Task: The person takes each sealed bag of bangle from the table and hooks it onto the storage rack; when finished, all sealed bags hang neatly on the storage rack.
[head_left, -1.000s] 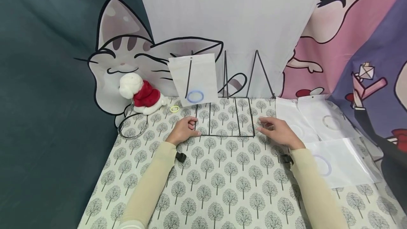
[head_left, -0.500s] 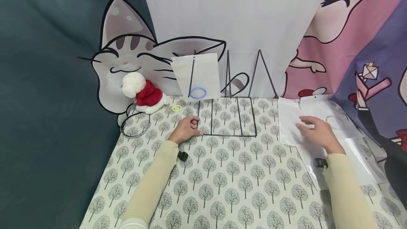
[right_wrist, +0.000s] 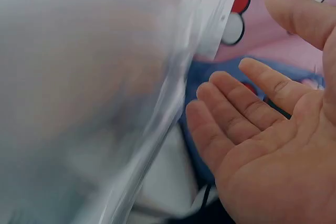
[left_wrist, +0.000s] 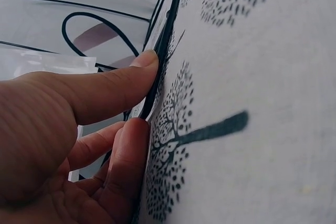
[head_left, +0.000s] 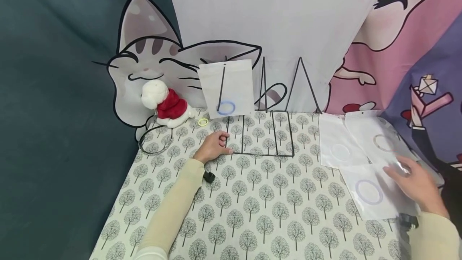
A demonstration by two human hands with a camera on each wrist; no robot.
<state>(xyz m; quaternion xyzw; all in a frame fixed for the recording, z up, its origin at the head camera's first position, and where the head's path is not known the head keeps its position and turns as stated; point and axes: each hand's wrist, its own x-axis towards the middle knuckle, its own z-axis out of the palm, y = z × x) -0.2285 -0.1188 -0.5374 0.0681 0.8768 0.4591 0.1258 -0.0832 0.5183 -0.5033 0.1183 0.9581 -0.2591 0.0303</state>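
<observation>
My left hand (head_left: 213, 147) rested on the cloth (head_left: 252, 208), thumb and fingers (left_wrist: 113, 90) pinching the front corner of the wire rack (head_left: 265, 137). My right hand (head_left: 416, 183) hovered, fingers spread and loose, over the nearest bag (head_left: 371, 189), holding nothing; that bag lay flat with two others at the right.

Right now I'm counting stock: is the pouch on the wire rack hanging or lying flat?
Hanging: the pouch hangs upright on the wire rack.
</observation>
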